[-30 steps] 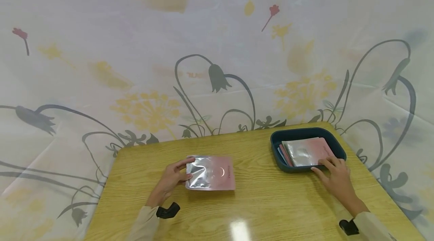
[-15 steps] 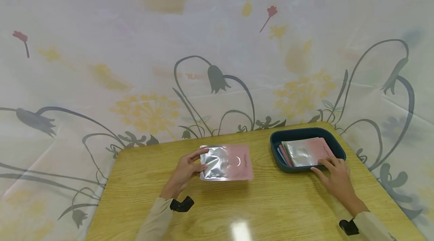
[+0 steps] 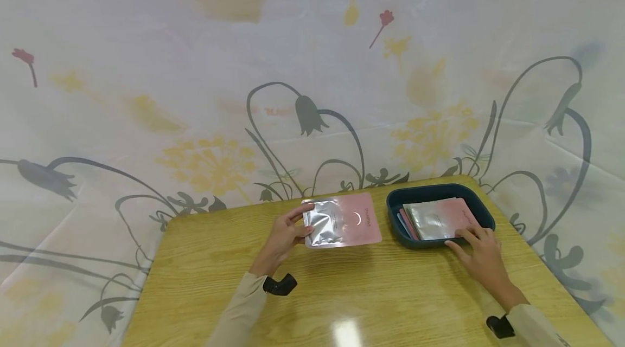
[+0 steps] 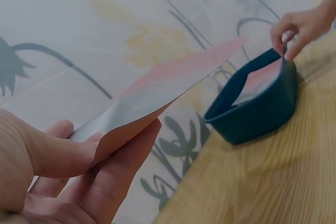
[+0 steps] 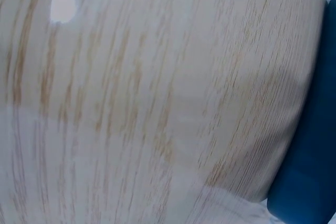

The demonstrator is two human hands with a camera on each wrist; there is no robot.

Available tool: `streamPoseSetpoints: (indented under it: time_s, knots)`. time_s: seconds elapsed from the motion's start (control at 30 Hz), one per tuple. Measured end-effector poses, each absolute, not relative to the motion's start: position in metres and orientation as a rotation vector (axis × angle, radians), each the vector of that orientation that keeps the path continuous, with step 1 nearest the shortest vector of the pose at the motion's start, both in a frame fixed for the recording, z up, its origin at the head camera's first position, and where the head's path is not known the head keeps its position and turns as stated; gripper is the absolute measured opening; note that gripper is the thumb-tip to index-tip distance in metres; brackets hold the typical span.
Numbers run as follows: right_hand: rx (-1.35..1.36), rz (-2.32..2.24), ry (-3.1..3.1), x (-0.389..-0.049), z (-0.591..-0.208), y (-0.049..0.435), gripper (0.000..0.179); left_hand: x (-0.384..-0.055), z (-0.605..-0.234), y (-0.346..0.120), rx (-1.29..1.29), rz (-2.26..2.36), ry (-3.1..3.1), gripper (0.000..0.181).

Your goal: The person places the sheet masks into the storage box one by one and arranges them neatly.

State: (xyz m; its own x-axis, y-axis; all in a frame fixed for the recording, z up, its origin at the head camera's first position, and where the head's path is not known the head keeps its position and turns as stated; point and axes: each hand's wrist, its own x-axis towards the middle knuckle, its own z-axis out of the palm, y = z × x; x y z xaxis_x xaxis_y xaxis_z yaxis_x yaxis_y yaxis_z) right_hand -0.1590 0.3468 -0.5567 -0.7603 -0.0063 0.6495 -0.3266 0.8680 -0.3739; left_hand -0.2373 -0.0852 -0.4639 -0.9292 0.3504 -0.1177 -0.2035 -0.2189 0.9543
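Note:
My left hand [image 3: 284, 237] pinches a pink and silver foil sachet [image 3: 363, 222] by its silver end, thumb on one face and fingers on the other. The sachet is held above the table, left of a dark teal plastic bin [image 3: 397, 233]. In the left wrist view the sachet [image 4: 157, 82] appears nearly edge-on and bends slightly. My right hand [image 3: 480, 257] grips the bin's near right rim, fingers over the inside and thumb outside. Inside the bin lies a stack of sachets [image 3: 434, 219], a pink and silver one on top.
The bin stands near the back right of a yellow wood-grain table [image 3: 390, 293]. Behind the table hangs a white cloth [image 3: 205, 76] printed with flowers. In the right wrist view only the tabletop [image 5: 131, 87] and the bin's side [image 5: 310, 140] show.
My left hand has carried the sachet to the right and toward the back, bringing it close to the bin. The right hand has stayed on the bin's rim.

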Motion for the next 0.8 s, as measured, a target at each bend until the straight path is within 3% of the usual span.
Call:
streamPoseSetpoints:
  time_s: [0.8]
  knots:
    - [0.213,0.627,-2.38,-0.159,-0.557,0.346,0.03,-0.247,-0.461,-0.025,0.23,2.236,1.589,0.051]
